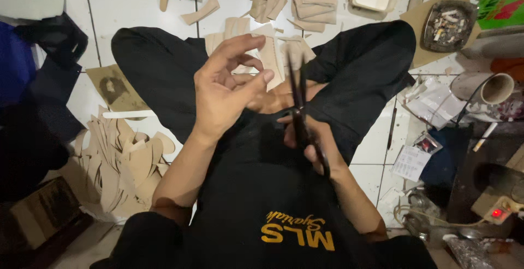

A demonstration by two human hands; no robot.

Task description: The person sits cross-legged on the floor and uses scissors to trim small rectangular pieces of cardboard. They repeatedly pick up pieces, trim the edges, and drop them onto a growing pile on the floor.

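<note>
A person sits cross-legged on a white tiled floor (109, 7), seen from above, with both hands raised over the lap at the centre of the frame. The left hand (221, 91) is lifted with its back to the camera, fingers loosely curled and the thumb reaching toward the fingertips; whether anything is pinched between them cannot be told. The right hand (314, 138), just right of centre and lower, is closed through the handles of a pair of dark scissors (299, 102) whose blades point up toward the top of the frame and look nearly shut. Directly behind the two hands, between the knees, lies a small group of tan cut pieces (273, 51), flat on the floor. More tan pieces sit in neat stacks (311, 1) along the top centre of the frame, and a loose heap of curved tan offcuts (123, 162) spreads at the lower left beside the left forearm. At the upper right a dark square ashtray (448, 25) rests on a sheet of brown card, with a cardboard tube (494, 88) below it. At the lower right edge a power strip (499, 208) shows a red light.
</note>
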